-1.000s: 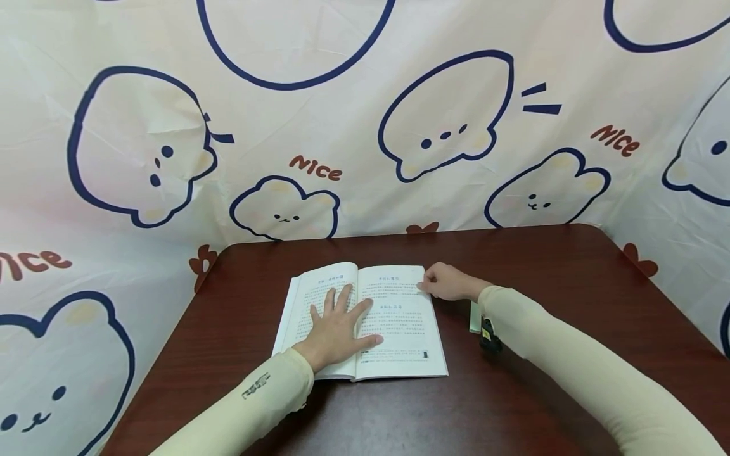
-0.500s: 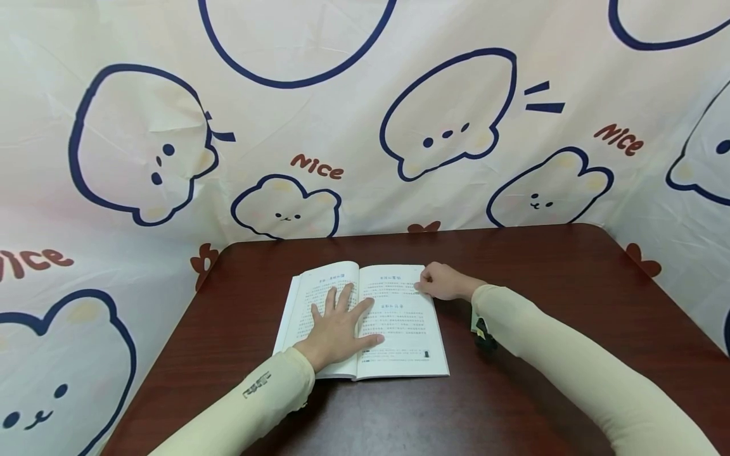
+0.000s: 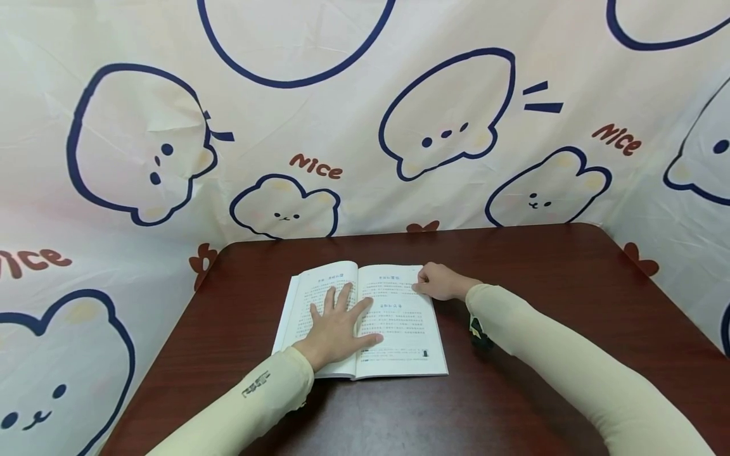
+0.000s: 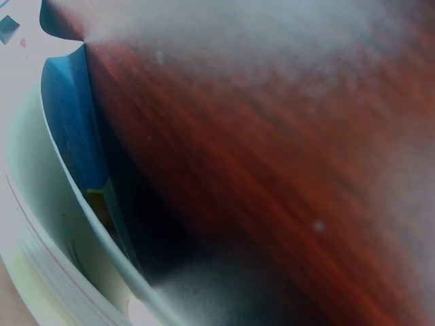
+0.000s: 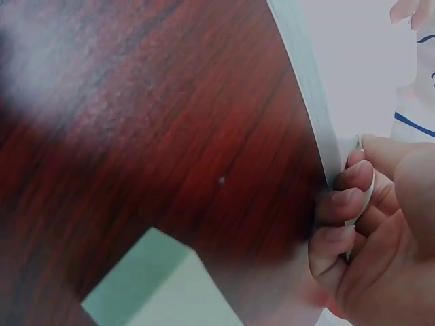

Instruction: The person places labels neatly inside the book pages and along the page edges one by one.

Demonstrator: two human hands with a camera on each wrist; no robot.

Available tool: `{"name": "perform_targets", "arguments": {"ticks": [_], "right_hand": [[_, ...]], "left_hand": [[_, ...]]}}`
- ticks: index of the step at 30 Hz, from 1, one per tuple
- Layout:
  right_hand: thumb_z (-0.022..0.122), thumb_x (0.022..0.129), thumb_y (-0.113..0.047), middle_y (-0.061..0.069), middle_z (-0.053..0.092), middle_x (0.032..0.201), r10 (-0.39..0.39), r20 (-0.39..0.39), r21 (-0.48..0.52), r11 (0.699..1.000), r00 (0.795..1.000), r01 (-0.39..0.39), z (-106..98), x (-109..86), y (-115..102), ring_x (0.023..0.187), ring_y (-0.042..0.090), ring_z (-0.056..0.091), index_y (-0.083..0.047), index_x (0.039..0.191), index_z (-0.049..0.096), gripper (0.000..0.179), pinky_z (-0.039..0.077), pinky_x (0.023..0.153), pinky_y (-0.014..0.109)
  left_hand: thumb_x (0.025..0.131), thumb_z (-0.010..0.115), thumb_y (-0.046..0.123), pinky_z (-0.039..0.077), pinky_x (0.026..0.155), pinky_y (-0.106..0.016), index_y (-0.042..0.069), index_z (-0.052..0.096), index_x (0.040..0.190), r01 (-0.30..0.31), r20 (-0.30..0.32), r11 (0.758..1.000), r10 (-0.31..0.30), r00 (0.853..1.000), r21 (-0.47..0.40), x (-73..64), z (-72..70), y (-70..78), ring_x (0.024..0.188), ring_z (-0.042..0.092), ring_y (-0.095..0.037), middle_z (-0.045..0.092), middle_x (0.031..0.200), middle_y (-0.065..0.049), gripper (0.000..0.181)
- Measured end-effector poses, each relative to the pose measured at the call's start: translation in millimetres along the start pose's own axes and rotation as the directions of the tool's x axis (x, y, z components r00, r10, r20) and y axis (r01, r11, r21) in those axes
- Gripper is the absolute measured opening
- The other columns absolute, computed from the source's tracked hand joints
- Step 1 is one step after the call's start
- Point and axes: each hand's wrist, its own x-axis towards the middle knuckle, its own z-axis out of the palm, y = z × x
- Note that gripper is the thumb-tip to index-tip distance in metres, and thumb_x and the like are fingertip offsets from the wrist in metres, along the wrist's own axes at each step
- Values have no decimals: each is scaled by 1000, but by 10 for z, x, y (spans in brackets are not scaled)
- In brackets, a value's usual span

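An open book [image 3: 399, 339] with printed text lies on the dark red-brown table. My left hand [image 3: 333, 328] rests on it with fingers spread, across the left page and the centre fold. At the right page's far corner is my right hand [image 3: 441, 281], its fingers curled. Seen by the right wrist camera, the thumb and fingers of the right hand [image 5: 377, 210] pinch thin pale paper [image 5: 368, 193] at the page edge; I cannot tell whether it is the page corner or a separate slip. In the left wrist view, a curved blue cover part [image 4: 76, 122] shows beneath the pages.
A light green block [image 5: 160, 278] stands on the table by the right wrist, hidden by the sleeve in the head view. A black wrist device [image 3: 481, 335] hangs under the right sleeve. Behind the table [image 3: 525, 253] hangs a printed cloth [image 3: 365, 202] with cartoon bears.
My right hand has shifted slightly left over the page corner, and its sleeve now covers the green block in the head view. The left hand and the book stay put.
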Motion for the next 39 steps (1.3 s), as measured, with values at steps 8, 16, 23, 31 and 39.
{"name": "perform_targets", "arguments": {"ticks": [8,16,23,31,39], "right_hand": [[65,100,-27,-4,44,54,70,-12,-130,989,997,-71,6,17,-71,53,12,44,-16,59,49,45,32,52,26],[67,97,-40,1,56,66,213,-29,-257,943,977,-213,-41,3,-172,65,18,54,-11,79,64,34,37,64,34],[68,94,-48,1,53,60,279,-10,-197,941,960,-276,-50,4,-85,58,17,51,-10,83,69,40,37,58,32],[67,96,-43,-3,41,49,244,41,-96,966,969,-239,-58,-37,-44,46,12,40,-14,61,58,47,33,46,25],[70,95,-40,-3,38,48,237,60,-64,970,970,-234,-71,-57,-37,44,11,35,-15,58,53,48,31,45,24]], "left_hand": [[87,61,70,18,106,-85,30,43,154,-1,0,1000,1,1000,-5,-7,-12,9,153,13,-53,16,169,-16,79],[88,61,69,17,107,-85,30,43,154,0,6,1000,0,1000,-16,-7,-10,7,153,12,-53,16,169,-16,79],[88,61,69,16,106,-85,30,43,154,-6,3,1000,6,1000,-25,-11,-13,0,153,12,-54,15,169,-16,79],[87,61,69,16,106,-85,30,44,154,-6,1,1000,6,1000,-24,-20,-23,13,153,12,-53,15,169,-16,79],[87,62,69,16,106,-85,30,44,153,-5,-3,1000,5,1000,-29,-22,-14,15,153,11,-53,15,170,-16,79]]}}
